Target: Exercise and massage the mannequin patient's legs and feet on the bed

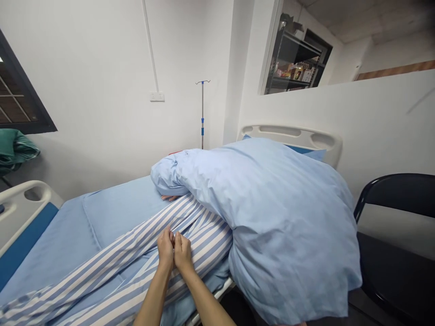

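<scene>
My left hand [165,248] and my right hand [182,250] rest side by side, knuckles touching, on a blue-and-white striped garment [204,231] that covers a figure lying on the bed. Both hands have their fingers curled down into the striped cloth, pinching it. A light blue duvet [272,208] is bunched over the figure's upper part and hangs off the bed's right side. A pale fingertip [169,198] of the lying figure shows under the duvet's edge. The light blue sheet [112,213] covers the mattress.
A white headboard [295,136] stands behind the duvet, a white and blue footboard [23,213] at the left. A black chair [397,235] sits close on the right. An IV pole [202,113] stands by the wall. Green cloth [15,149] hangs at the far left.
</scene>
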Available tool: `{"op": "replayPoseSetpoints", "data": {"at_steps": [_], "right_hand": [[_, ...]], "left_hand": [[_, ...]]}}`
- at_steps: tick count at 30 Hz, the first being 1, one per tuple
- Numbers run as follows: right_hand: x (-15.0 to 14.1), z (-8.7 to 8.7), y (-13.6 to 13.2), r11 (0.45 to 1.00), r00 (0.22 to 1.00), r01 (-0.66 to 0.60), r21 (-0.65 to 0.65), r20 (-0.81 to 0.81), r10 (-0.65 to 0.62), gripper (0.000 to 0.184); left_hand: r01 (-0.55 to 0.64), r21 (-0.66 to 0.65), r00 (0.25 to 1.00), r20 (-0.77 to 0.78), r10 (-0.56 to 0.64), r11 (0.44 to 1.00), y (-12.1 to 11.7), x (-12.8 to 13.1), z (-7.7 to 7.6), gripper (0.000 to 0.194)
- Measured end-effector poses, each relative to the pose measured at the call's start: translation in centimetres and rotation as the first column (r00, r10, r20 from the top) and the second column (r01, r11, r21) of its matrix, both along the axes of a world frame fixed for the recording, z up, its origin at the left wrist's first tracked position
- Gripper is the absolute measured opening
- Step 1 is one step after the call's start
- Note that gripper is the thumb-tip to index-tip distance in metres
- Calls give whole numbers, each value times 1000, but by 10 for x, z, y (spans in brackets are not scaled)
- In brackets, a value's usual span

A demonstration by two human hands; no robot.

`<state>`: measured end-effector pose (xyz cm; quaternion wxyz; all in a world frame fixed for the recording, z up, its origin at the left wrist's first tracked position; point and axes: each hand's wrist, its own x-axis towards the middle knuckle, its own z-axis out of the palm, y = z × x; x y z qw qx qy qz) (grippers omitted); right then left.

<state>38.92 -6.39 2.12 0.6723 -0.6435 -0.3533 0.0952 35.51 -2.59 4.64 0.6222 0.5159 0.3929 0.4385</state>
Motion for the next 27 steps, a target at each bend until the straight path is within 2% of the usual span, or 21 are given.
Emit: {"op": "replayPoseSetpoints", "data": {"at_steps": [3, 6, 10, 16, 22, 25, 27], "right_hand": [[0, -1, 1, 999, 999, 34, -21, 6, -34, 40], [0, -2, 1, 999, 1000, 20, -33, 12, -19, 40], [4, 5, 0, 998, 999, -27, -62, 25, 29, 43], [15, 23, -12, 983, 968, -165, -74, 178, 176, 45], [13, 1, -17, 983, 962, -132, -126, 224, 158, 45], [18, -5, -16, 992, 988, -111, -52, 105, 116, 46], [23, -3, -15, 996, 996, -84, 1, -2, 84, 47]], "left_hand": [[28, 112, 986, -169, -9, 993, 1, -8, -24, 40], [56, 171, 976, -219, -18, 984, 2, -11, -33, 44], [26, 217, 976, -217, 22, 976, 1, -9, -29, 45], [86, 218, 977, -209, -40, 972, -5, -9, -23, 48], [62, 185, 980, -197, -24, 981, -7, -9, -24, 46], [91, 127, 990, -118, -76, 988, -13, -4, -17, 45], [126, 78, 991, -64, -121, 989, -18, 2, -5, 47]]}}
